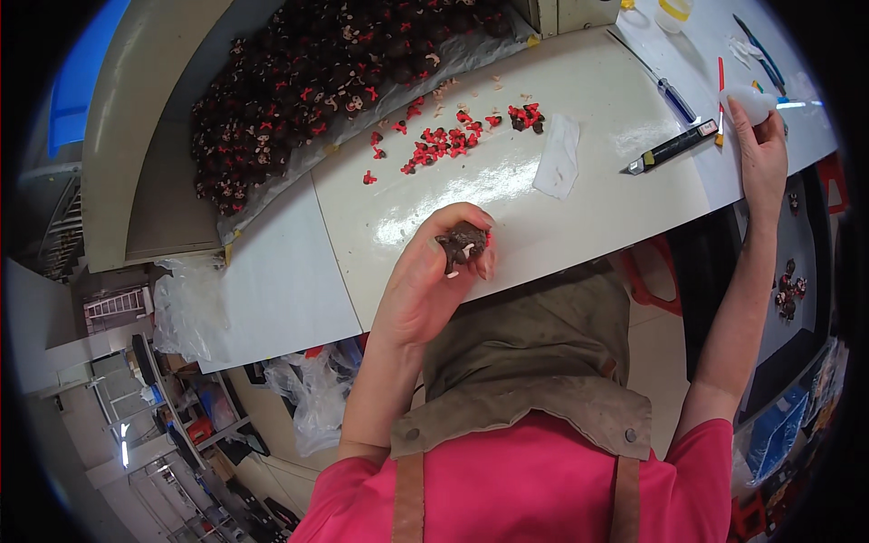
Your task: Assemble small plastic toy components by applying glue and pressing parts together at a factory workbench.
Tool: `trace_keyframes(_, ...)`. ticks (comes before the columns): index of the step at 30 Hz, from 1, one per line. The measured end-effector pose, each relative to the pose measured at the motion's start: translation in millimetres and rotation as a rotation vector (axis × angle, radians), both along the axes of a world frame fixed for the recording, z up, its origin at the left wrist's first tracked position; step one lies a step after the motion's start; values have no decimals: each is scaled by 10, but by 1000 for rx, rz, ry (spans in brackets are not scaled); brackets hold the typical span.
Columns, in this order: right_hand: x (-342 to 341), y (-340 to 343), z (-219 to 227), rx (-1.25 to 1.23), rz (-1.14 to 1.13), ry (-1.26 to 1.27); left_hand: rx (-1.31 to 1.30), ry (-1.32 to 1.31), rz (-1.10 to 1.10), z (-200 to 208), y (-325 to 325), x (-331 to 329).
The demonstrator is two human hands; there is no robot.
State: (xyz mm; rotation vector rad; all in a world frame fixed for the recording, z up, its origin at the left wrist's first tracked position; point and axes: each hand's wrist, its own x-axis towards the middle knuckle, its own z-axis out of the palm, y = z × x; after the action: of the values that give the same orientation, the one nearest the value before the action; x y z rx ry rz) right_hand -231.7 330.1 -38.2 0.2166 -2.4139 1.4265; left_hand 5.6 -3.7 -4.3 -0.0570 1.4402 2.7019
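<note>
My left hand is closed around a small dark brown figurine with pale and red bits on it, held over the near edge of the table. Its lower side is hidden by my palm and fingers. Far off to the right, my right hand has its fingers round a smooth white rounded object, whose kind I cannot make out. Between the two hands, nearer the right one, lies a black box cutter. Small red and black pieces are scattered on the table beyond my left hand.
A large heap of dark brown figurines fills a plastic-lined bin at the back left. A white cloth, a screwdriver and a thin red stick lie on the table. A dark-rimmed tray with several figurines is at right.
</note>
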Motion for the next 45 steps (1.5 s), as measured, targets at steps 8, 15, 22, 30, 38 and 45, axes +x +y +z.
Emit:
trace_keyframes(8,-52,11,-9,137,-97,-20,41,-16,28,15,8,-12)
trace_keyframes(15,-10,-36,19,171,-201,-31,124,-17,28,-23,-10,-15)
trace_keyframes(22,35,-21,10,60,-251,230,150,-18,36,-21,8,-34)
trace_keyframes(30,64,7,44,-60,-148,423,136,-20,34,-8,-8,-6)
trace_keyframes(38,945,-804,251,-282,257,577,-142,6,-34,60,41,14)
trace_keyframes(45,1377,-1669,317,-125,864,381,-230,-19,-18,117,110,43)
